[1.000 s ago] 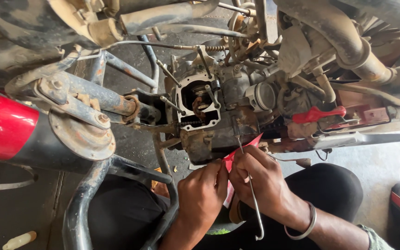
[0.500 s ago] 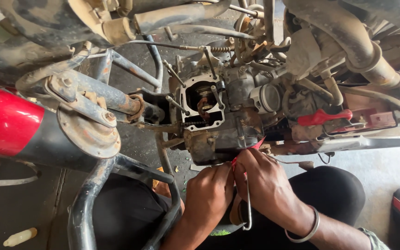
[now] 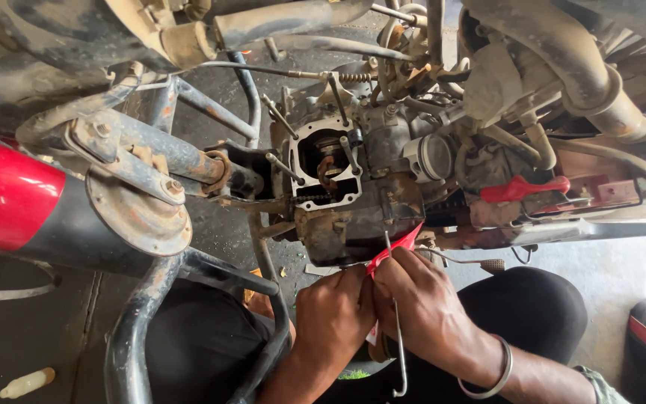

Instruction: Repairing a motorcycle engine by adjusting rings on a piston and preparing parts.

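Below the greasy motorcycle engine (image 3: 353, 202), the left hand (image 3: 332, 314) and right hand (image 3: 428, 307) meet, fingers pressed together and pinching a red cloth (image 3: 398, 245) that pokes up between them against the crankcase underside. A thin bent metal rod (image 3: 398, 337) runs down past the right hand's fingers, its hooked end hanging below. Above the hands, the open cylinder mouth (image 3: 324, 158) shows studs sticking out. Left of the hands, a rusty black frame tube (image 3: 140, 322) curves downward, with a red tank (image 3: 5, 196) further left. A steel bangle (image 3: 496, 370) circles the right wrist. Under everything lies a grey concrete floor (image 3: 614, 277), stained dark to the left, where a small pale bottle (image 3: 28, 383) rests.
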